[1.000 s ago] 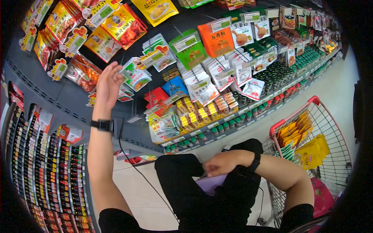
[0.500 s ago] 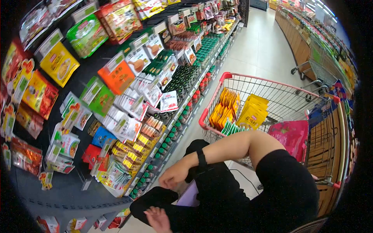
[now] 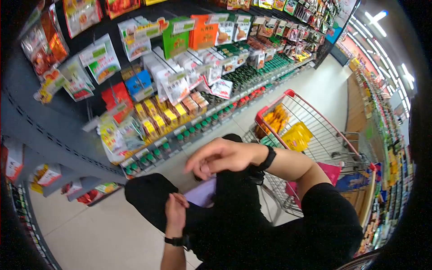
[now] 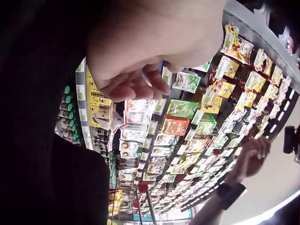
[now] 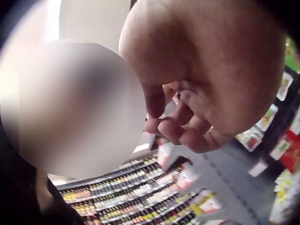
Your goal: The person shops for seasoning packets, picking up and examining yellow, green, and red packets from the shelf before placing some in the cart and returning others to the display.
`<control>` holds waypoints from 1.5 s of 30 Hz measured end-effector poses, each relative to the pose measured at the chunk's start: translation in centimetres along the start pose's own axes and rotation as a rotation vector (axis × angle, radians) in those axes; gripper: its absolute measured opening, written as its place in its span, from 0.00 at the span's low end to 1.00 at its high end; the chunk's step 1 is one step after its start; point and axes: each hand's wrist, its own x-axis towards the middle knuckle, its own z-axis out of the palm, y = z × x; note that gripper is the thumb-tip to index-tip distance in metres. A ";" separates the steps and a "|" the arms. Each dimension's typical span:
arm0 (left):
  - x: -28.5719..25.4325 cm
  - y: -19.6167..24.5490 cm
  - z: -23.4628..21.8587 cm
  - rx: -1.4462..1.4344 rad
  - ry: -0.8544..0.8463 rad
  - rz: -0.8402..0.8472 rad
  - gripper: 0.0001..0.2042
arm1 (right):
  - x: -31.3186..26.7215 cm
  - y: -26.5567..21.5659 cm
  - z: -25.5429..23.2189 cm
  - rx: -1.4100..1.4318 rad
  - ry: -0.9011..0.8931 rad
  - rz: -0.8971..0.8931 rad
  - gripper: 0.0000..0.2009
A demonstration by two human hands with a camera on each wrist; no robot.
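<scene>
My right hand (image 3: 216,157) hovers at chest height with its fingers loosely curled and nothing in them; in the right wrist view the fingertips (image 5: 171,129) hang close to the thumb. Lower down, my left hand (image 3: 175,211) rests against the black clothing (image 3: 234,211) at my waist, its fingers (image 4: 136,86) bent and holding nothing. Between the two hands, a pale purple flat item (image 3: 202,193) shows against the black fabric. Each wrist wears a black band (image 3: 269,158).
Shelves of hanging seasoning packets (image 3: 171,85) and small green-capped bottles (image 3: 180,137) run along the left. A red-rimmed shopping cart (image 3: 274,101) stands on the right with yellow packets (image 3: 297,135) and a pink bag (image 3: 333,171) in it. The tiled aisle floor (image 3: 90,229) stretches ahead.
The left hand came down from the hanging packets to my waist. The right hand rose from my lap to chest height. The head view swung along the aisle.
</scene>
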 end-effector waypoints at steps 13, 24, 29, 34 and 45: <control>-2.5 10.7 3.1 0.846 0.073 0.680 0.18 | 3.5 -3.9 7.5 0.108 -0.364 -0.505 0.08; -0.9 24.6 8.3 1.292 -0.121 1.694 0.15 | 4.3 1.8 6.0 0.393 -0.251 -0.491 0.09; 0.5 24.1 7.2 1.371 -0.077 1.668 0.15 | 5.2 3.0 3.8 0.404 -0.196 -0.482 0.12; 2.2 23.6 6.1 1.464 -0.012 1.655 0.15 | 6.1 3.9 1.0 0.408 -0.196 -0.496 0.14; 3.3 23.5 6.1 1.613 0.268 1.641 0.15 | 7.6 1.4 -1.3 0.509 -0.130 -0.636 0.18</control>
